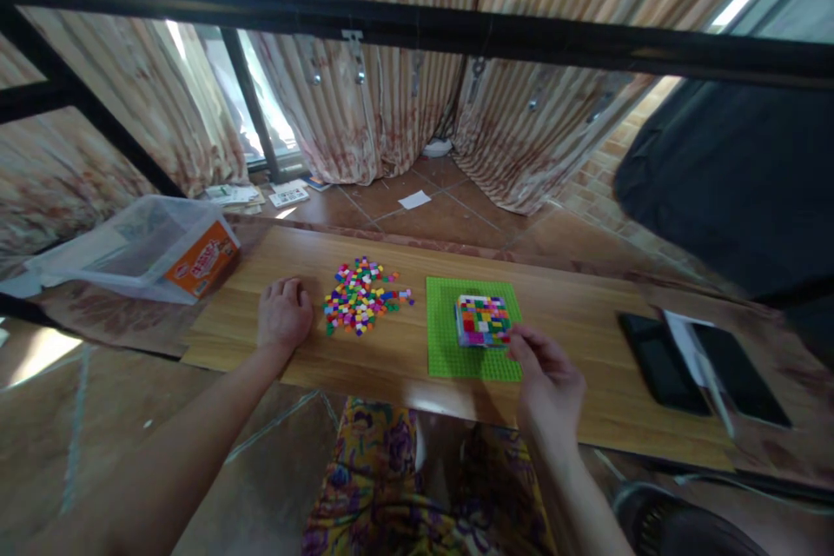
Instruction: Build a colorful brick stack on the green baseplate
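A low block of multicoloured toy building bricks (483, 319) stands on a green studded baseplate (443, 356), right of the table's middle. My right hand (551, 373) is at the block's right front edge, thumb and forefinger pinched together around a small toy brick that their tips mostly hide. A reddish bit shows beside those fingertips. Left of the baseplate lies a loose pile of small coloured bricks (360, 300). My left hand (285, 313) rests on the wooden table just left of that pile, its fingers curled in and nothing visible in them.
A clear plastic bin (143, 252) with an orange label stands at the table's left end. Toward the right end lie a dark tablet-like slab (661, 362) and another dark flat device (743, 373). A black metal bar (417, 30) crosses above the far side, before striped curtains (365, 122).
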Available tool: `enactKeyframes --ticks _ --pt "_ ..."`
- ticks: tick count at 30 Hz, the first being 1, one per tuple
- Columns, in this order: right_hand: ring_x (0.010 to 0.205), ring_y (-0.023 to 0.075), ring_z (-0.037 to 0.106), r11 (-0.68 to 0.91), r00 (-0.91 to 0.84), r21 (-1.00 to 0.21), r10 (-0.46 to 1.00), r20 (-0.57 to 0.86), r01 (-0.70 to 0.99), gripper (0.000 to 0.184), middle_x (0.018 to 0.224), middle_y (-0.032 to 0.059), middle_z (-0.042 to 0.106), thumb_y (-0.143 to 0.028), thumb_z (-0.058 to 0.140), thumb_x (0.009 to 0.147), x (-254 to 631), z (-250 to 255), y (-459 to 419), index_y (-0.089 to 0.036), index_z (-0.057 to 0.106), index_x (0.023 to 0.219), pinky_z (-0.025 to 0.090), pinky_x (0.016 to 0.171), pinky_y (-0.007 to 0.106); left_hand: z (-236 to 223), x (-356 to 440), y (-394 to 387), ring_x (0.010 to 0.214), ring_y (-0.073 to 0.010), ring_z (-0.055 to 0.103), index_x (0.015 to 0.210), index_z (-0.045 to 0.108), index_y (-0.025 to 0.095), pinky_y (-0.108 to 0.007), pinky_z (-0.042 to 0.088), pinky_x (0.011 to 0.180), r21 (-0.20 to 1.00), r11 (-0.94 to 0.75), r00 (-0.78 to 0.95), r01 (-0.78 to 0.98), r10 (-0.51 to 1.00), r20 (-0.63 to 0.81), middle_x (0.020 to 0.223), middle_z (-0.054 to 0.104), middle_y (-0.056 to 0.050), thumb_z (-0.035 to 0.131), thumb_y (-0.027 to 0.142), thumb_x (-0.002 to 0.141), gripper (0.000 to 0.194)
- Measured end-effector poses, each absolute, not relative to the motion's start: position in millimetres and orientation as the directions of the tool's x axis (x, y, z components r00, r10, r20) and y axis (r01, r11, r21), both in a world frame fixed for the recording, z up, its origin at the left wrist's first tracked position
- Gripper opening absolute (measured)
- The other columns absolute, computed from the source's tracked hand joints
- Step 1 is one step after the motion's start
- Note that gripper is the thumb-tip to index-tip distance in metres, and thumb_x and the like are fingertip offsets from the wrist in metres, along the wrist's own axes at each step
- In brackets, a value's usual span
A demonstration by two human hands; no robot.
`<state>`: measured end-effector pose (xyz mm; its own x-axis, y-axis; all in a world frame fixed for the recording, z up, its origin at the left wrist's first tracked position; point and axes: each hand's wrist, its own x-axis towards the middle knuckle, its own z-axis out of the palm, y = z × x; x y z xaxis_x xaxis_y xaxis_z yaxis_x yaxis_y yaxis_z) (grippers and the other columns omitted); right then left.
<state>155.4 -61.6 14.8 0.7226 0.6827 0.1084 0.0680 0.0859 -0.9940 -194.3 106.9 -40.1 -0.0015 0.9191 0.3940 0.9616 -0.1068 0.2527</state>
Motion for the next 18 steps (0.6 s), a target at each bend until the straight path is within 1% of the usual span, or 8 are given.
enactKeyframes --ticks 2,4,7,11,16,18 --pt "0.083 0.019 0.068 0.071 0.572 -0.983 0.805 0.156 0.168 0.021 0.09 0.0056 0.075 -0.038 0.07 0.08 129 13 -61 -0.02 0.075 0.09 0.054 0.076 0.032 -40 -193 106 0.115 -0.0321 0.057 0.107 0.064 0.014 -0.049 0.041 0.104 0.256 -0.109 0.001 0.96 0.922 0.388 0.116 0.066 -0.019 0.042 0.026 0.088 0.032" --pt "0.084 0.0189 0.068 0.089 0.399 -0.955 0.895 0.201 0.283 0.02 0.092 0.0059 0.074 -0.037 0.064 0.085 104 7 -56 -0.021 0.075 0.092 0.053 0.074 0.031 -39 -192 105 0.114 -0.032 0.057 0.106 0.064 0.013 -0.049 0.041 0.103 0.269 -0.095 -0.015 0.958 0.924 0.382 0.115 0.066 -0.019 0.042 0.025 0.087 0.031" --pt "0.081 0.0177 0.067 0.151 0.213 -0.892 0.942 0.26 0.426 0.02 0.091 0.0058 0.073 -0.03 0.056 0.091 78 -3 -42 -0.022 0.074 0.095 0.052 0.072 0.029 -38 -190 103 0.113 -0.0316 0.058 0.106 0.064 0.012 -0.047 0.042 0.103 0.265 -0.079 -0.025 0.961 0.929 0.37 0.116 0.065 -0.019 0.042 0.024 0.088 0.031" --pt "0.083 0.0183 0.067 0.231 0.1 -0.805 0.936 0.337 0.547 0.023 0.09 0.0064 0.071 -0.021 0.051 0.091 59 -14 -14 -0.021 0.073 0.095 0.051 0.075 0.029 -38 -189 101 0.113 -0.0312 0.058 0.107 0.064 0.012 -0.046 0.042 0.103 0.26 -0.075 -0.028 0.963 0.928 0.371 0.116 0.065 -0.019 0.042 0.023 0.089 0.031" --pt "0.087 0.02 0.064 0.243 0.021 -0.705 0.939 0.343 0.666 0.027 0.093 0.0077 0.07 -0.016 0.047 0.092 47 -26 17 -0.021 0.074 0.096 0.049 0.081 0.032 -39 -188 100 0.113 -0.0311 0.058 0.108 0.064 0.012 -0.046 0.042 0.103 0.261 -0.073 -0.032 0.963 0.926 0.376 0.117 0.065 -0.019 0.044 0.023 0.089 0.029" --pt "0.088 0.0207 0.063 0.244 -0.012 -0.663 0.943 0.334 0.708 0.026 0.094 0.0083 0.069 -0.015 0.048 0.092 43 -30 26 -0.021 0.074 0.096 0.048 0.082 0.032 -39 -188 99 0.113 -0.0306 0.058 0.108 0.064 0.012 -0.045 0.042 0.103 0.259 -0.071 -0.034 0.963 0.925 0.379 0.117 0.065 -0.018 0.044 0.022 0.089 0.029"
